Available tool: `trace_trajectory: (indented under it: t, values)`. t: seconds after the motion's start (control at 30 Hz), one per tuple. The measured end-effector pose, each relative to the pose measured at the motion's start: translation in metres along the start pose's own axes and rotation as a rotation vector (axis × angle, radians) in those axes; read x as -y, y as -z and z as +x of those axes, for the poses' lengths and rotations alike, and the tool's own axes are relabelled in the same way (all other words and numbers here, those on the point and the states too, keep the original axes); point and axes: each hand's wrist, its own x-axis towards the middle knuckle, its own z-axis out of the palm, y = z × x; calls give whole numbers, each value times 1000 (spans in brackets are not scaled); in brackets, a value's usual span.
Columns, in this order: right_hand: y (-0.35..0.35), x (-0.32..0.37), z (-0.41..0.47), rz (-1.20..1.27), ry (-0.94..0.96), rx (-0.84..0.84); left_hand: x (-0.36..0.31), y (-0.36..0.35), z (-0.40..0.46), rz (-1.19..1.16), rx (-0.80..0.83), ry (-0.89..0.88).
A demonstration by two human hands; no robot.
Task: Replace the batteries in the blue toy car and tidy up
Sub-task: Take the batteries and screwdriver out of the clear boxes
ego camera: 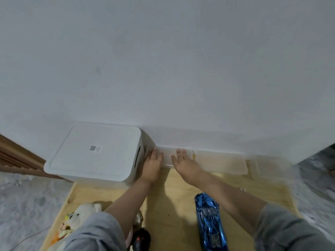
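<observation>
The shiny blue toy car (210,223) lies on the wooden table (174,200) near its front edge, under my right forearm. Both my hands reach to the far edge by the wall. My left hand (153,165) rests with straight fingers against the left end of a small translucent white box (167,157). My right hand (183,163) lies flat on the same box, fingers spread. A black remote-like object (141,239) sits at the bottom, partly hidden by my left arm.
A large white lidded storage bin (94,153) stands at the far left against the wall. More translucent boxes (221,162) line the wall to the right. A plush toy (79,216) lies at the front left. Grey floor shows on both sides.
</observation>
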Motion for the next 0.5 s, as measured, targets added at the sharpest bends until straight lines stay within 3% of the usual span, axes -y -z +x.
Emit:
trace_trajectory:
  t: [0.5]
  values:
    - [17, -11, 3, 45, 25, 156, 2, -6, 4, -45, -37, -71]
